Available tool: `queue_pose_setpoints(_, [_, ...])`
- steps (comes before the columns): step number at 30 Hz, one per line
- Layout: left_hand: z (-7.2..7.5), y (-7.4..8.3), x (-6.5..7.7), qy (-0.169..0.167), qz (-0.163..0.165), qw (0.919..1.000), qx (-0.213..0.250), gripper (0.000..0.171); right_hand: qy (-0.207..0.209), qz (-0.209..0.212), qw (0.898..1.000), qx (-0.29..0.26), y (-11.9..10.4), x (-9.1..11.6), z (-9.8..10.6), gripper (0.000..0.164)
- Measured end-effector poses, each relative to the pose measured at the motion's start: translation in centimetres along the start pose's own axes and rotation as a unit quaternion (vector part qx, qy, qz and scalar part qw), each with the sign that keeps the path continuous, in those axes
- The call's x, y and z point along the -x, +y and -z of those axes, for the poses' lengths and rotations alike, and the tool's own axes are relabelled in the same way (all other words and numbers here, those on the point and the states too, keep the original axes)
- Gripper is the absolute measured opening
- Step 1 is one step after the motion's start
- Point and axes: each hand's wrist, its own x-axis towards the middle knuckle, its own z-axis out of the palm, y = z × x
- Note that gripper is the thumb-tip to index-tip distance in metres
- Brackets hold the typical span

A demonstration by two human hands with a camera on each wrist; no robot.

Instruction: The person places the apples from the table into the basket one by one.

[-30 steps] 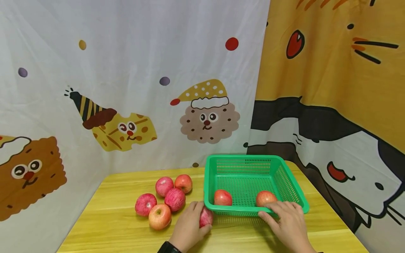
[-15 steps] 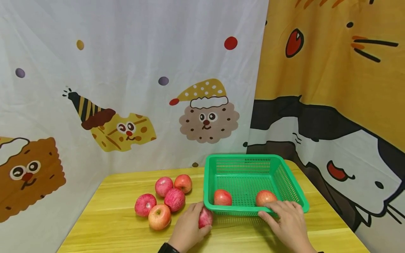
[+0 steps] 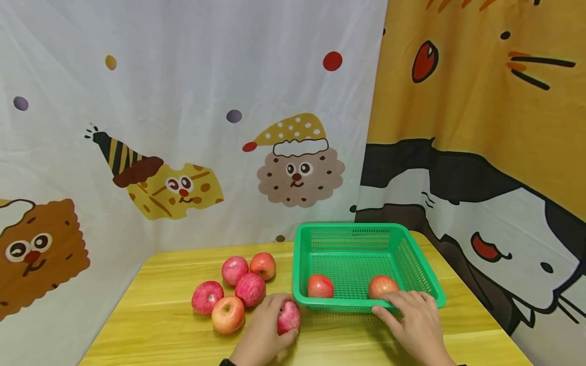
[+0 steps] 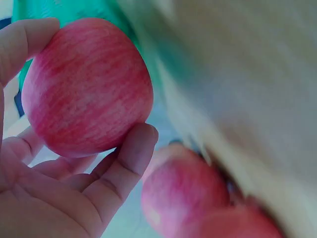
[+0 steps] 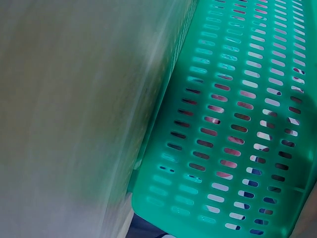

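Broadly, a white cloth point(image 3: 192, 76) printed with cartoon snack faces is hanging at the back, and a darker cloth point(image 3: 476, 112) in orange, black and white, showing large cartoon animal faces, is hanging along the right side. Below them, a yellow wood-grained table point(image 3: 151, 345) is spreading across the lower part of the head view. On its right half a green basket point(image 3: 350, 305) is standing upright, its slotted wall also filling much of the right wrist view.

At the basket's near rim, toward the right corner, the right hand point(image 3: 414, 325) is gripping the edge, its fingers lying over the rim and its thumb staying in front. The left hand point(image 3: 263, 330) is holding a pink apple point(image 3: 289, 317) between thumb and fingers, just outside the basket near its front left corner; whether that apple is touching the table I cannot tell.

Further left, five loose apples point(image 3: 250, 290) are sitting on the table in a close cluster, some pink, some orange-red. Inside the basket two red apples point(image 3: 320, 286) are lying near the front wall, well apart from each other. Smallest of all, a black wristband point(image 3: 227, 362) is peeking in at the left wrist.
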Motion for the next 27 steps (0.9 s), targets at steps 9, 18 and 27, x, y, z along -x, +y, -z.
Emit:
queue_pose_setpoints(9, [5.2, 2.3, -1.7, 0.139, -0.065, 0.9881, -0.001, 0.064, 0.003, 0.001, 1.0, -0.002, 0.2, -0.2, 0.2, 0.033])
queue_pose_setpoints(18, [3.9, 5.8, -7.1, 0.128, -0.145, 0.9771, 0.089, 0.066, 0.003, 0.001, 1.0, 0.001, 0.2, 0.0, 0.0, 0.032])
queue_pose_setpoints(27, [-1.6, 5.8, -10.1, 0.063, -0.127, 0.9858, 0.09, 0.066, -0.001, 0.002, 1.0, 0.0, 0.0, 0.1, -0.2, 0.033])
